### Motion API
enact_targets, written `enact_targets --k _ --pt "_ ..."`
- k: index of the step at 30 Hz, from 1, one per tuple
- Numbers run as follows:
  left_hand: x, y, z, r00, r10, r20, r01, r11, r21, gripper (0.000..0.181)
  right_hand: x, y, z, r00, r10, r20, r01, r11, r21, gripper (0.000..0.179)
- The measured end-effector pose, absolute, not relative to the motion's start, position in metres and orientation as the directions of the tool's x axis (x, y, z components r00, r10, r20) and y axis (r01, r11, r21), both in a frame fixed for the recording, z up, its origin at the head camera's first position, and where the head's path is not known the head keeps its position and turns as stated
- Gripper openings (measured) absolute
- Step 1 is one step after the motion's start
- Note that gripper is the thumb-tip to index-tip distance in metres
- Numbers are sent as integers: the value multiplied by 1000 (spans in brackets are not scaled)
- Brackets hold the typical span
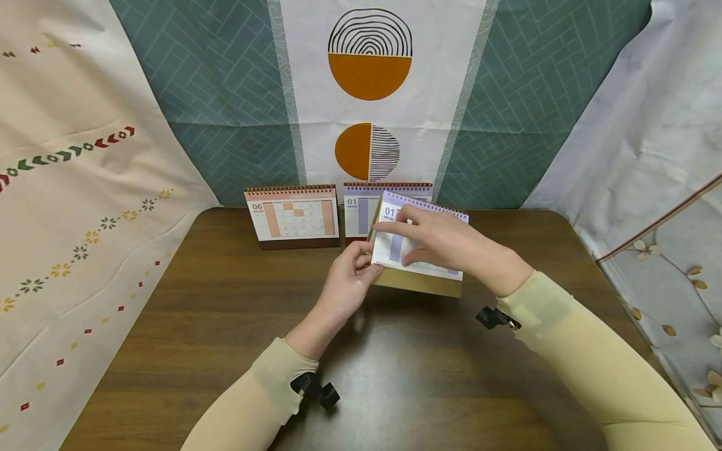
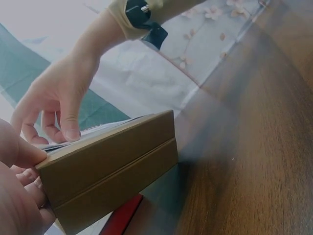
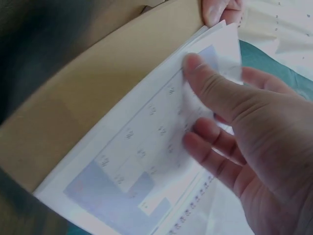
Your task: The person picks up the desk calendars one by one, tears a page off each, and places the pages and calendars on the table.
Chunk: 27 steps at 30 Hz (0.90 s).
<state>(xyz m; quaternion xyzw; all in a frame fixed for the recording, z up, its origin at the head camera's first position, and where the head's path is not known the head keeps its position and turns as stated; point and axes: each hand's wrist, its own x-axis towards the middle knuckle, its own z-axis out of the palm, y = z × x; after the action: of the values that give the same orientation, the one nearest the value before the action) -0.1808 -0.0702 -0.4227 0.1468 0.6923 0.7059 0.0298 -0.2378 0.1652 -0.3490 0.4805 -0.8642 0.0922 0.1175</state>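
A desk calendar point(image 1: 420, 270) with a gold-brown base, a purple "01" page and a spiral along its top is held tilted. My left hand point(image 1: 354, 269) grips its lower left corner, thumb over the front of the base point(image 2: 112, 161). Over the page lies my right hand point(image 1: 437, 238); its index finger reaches the page's left edge. In the right wrist view, the right thumb point(image 3: 200, 73) touches the printed page point(image 3: 142, 142), with other fingers bent near the spiral. Several sheets fan slightly apart near the left hand.
Behind the held calendar stands another purple "01" calendar point(image 1: 356, 213) with a red base, partly hidden. An orange "06" calendar point(image 1: 296, 219) stands to its left. All are at the back of the brown wooden table point(image 1: 225, 351), before a patterned cloth backdrop point(image 1: 225, 94).
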Motion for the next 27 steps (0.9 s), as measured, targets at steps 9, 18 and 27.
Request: enact_targets --k 9,18,27 --pt "-182 -69 -423 -959 236 155 151 -37 988 25 -237 173 -356 -530 -777 340 -844 522 -122 83" --pt "-183 -70 -426 -957 236 167 165 -28 986 25 -220 170 -372 -635 -620 461 -741 657 -139 62" --pt "-183 -71 -428 -951 254 176 181 -5 983 26 -203 166 -392 -676 -419 607 -654 720 -232 43"
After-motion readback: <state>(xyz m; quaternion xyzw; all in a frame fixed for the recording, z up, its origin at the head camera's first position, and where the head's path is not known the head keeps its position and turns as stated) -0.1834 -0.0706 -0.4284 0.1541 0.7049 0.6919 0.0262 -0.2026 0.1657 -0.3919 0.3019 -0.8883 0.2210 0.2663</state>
